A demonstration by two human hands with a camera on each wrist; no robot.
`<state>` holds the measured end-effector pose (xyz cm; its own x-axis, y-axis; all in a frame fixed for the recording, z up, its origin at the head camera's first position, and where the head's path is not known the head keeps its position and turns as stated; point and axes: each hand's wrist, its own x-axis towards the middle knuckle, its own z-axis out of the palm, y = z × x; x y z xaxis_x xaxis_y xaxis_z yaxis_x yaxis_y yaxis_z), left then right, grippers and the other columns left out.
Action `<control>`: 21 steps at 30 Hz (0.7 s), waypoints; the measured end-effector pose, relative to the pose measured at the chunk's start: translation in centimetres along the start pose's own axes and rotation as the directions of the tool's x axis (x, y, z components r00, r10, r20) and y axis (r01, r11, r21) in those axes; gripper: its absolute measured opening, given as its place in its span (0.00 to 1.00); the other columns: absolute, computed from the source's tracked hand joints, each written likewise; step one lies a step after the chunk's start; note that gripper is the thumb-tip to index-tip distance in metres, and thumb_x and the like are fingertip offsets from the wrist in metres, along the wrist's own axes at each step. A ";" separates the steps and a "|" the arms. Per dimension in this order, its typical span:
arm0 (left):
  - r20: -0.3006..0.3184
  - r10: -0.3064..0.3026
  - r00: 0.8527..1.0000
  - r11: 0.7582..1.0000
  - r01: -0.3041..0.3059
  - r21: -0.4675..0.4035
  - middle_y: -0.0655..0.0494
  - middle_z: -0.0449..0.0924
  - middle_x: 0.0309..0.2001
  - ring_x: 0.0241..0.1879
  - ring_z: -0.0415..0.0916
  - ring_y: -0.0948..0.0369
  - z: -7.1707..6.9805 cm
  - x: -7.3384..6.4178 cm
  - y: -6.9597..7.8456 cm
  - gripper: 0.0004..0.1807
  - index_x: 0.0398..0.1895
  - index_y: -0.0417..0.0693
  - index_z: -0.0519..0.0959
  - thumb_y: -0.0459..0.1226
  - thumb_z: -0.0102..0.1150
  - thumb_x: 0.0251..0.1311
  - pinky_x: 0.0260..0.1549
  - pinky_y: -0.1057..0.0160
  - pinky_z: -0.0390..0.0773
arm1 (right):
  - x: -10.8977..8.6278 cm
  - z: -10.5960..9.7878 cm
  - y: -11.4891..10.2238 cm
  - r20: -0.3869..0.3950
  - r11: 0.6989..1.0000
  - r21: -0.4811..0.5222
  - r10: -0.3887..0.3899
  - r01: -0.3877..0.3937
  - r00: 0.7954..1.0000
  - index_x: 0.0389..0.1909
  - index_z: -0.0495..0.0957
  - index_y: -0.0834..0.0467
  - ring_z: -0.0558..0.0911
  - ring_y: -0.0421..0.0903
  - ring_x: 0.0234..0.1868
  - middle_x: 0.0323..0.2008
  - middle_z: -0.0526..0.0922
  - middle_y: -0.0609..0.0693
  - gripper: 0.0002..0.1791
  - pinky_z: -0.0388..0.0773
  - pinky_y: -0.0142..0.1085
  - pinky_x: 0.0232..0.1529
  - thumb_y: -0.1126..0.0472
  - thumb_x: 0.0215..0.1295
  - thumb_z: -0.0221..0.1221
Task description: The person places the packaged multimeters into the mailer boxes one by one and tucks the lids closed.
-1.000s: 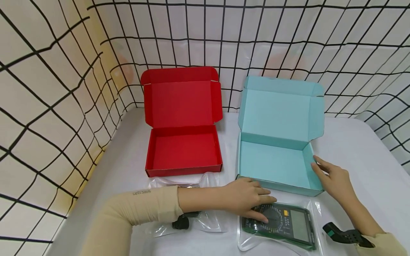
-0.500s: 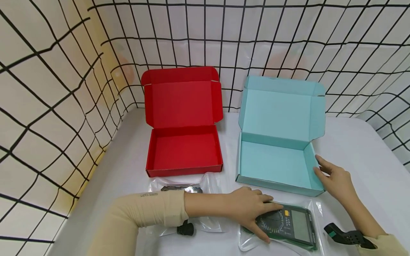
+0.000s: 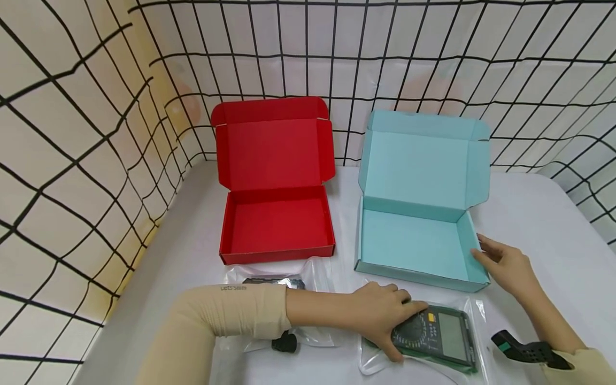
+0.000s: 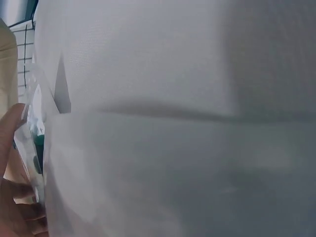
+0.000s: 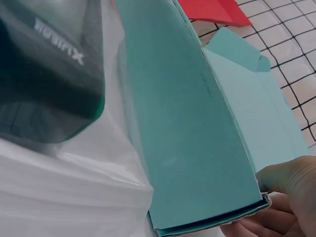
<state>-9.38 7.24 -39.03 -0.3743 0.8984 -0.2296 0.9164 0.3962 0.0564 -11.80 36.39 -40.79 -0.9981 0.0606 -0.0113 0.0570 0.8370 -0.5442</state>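
A dark green multimeter (image 3: pixel 452 334) lies in a clear plastic bag (image 3: pixel 372 364) at the table's front right. My left hand (image 3: pixel 377 315) spans its left end, thumb along the near edge and fingers over the far edge, gripping it. In the left wrist view, that hand (image 4: pixel 17 207) shows only at the left border, beside clear plastic. A light blue cardboard box (image 3: pixel 411 274) stands open behind the meter, nothing inside. My right hand (image 3: pixel 510 270) pinches its right side wall. The right wrist view shows the thumb at the rim of the box (image 5: pixel 187 118) and the other fingers outside.
An open red box (image 3: pixel 279 258) stands to the left. In front of it lies another clear bag (image 3: pixel 317 270) with a black item (image 3: pixel 285 342), partly hidden under the left forearm. A black wire grid (image 3: pixel 308 56) encloses the table's back and sides.
My left hand has slid slightly rightward across the meter, its thumb moving from the dial to the near edge. The right hand remains at the blue box's side.
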 end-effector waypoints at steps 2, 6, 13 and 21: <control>-0.001 -0.015 1.000 1.000 0.015 0.010 0.69 0.67 0.50 0.43 0.65 0.72 0.1 0.2 0.1 0.53 0.66 0.61 0.55 0.71 0.56 0.34 0.23 0.73 0.70 | 0.0 -0.1 0.1 0.027 1.000 0.002 0.018 -0.018 0.999 0.63 0.55 0.72 0.68 0.74 0.51 0.53 0.66 0.77 0.35 0.73 0.59 0.41 0.49 0.67 0.47; -0.007 -0.051 0.999 0.998 0.052 0.022 0.69 0.67 0.43 0.40 0.65 0.72 0.3 0.5 0.3 0.51 0.61 0.60 0.59 0.71 0.58 0.31 0.21 0.72 0.69 | 0.7 0.6 2.5 0.068 0.998 0.017 0.064 -0.065 0.996 0.65 0.54 0.70 0.66 0.72 0.55 0.56 0.65 0.74 0.39 0.73 0.56 0.43 0.42 0.66 0.44; -0.003 -0.053 0.999 0.997 0.053 0.054 0.68 0.68 0.41 0.38 0.65 0.71 -0.1 0.7 0.4 0.50 0.56 0.60 0.63 0.73 0.59 0.27 0.20 0.73 0.68 | 2.0 1.9 7.4 0.057 0.996 0.059 0.058 -0.061 0.997 0.66 0.54 0.65 0.67 0.70 0.55 0.58 0.66 0.71 0.42 0.75 0.53 0.40 0.37 0.63 0.44; -0.019 -0.028 0.999 0.994 0.030 0.102 0.67 0.70 0.37 0.31 0.66 0.68 -0.4 0.9 0.7 0.47 0.47 0.59 0.68 0.75 0.59 0.22 0.19 0.71 0.65 | 1.9 1.9 7.4 0.083 0.996 0.064 0.057 -0.063 0.995 0.67 0.52 0.64 0.65 0.71 0.56 0.60 0.63 0.71 0.43 0.75 0.51 0.41 0.36 0.63 0.42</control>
<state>-9.10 8.39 -38.81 -0.4023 0.8905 -0.2126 0.9146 0.4013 -0.0501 -13.36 41.66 -46.43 -0.9917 0.0630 -0.1123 0.1179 0.7950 -0.5950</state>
